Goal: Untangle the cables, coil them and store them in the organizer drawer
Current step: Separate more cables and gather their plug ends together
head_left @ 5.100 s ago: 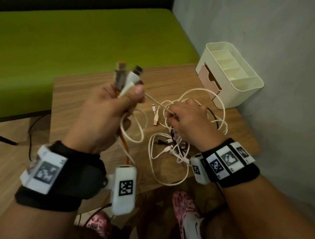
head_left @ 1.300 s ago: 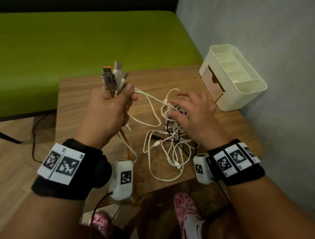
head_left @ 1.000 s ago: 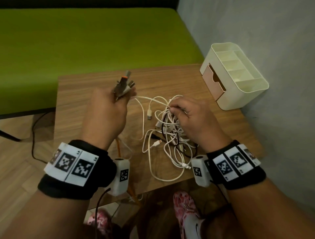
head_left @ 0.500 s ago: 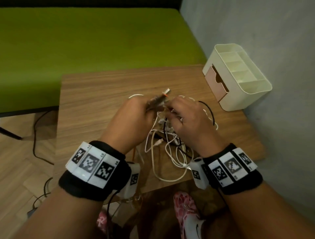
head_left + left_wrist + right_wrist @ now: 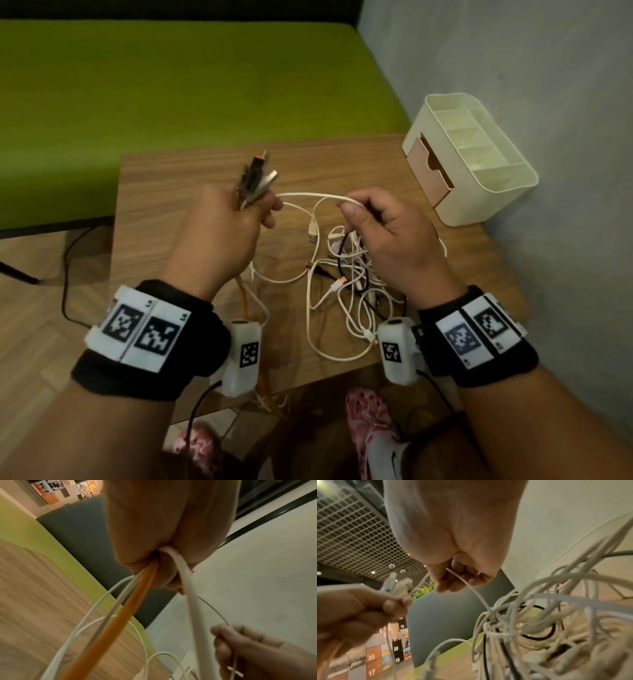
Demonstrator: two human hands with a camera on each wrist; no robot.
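The left hand clenches a bundle of plug ends, and the right hand pinches one white cable stretched between them. Pulling hard could cinch the tangle on the tabletop tighter, or drag it off the near edge. The organizer sits far right, drawer seemingly shut. How many cables there are is unclear.

The head camera is looking down over the table; both wrist cameras are peering up, close and somewhat blurred, sharing the cable tangle.
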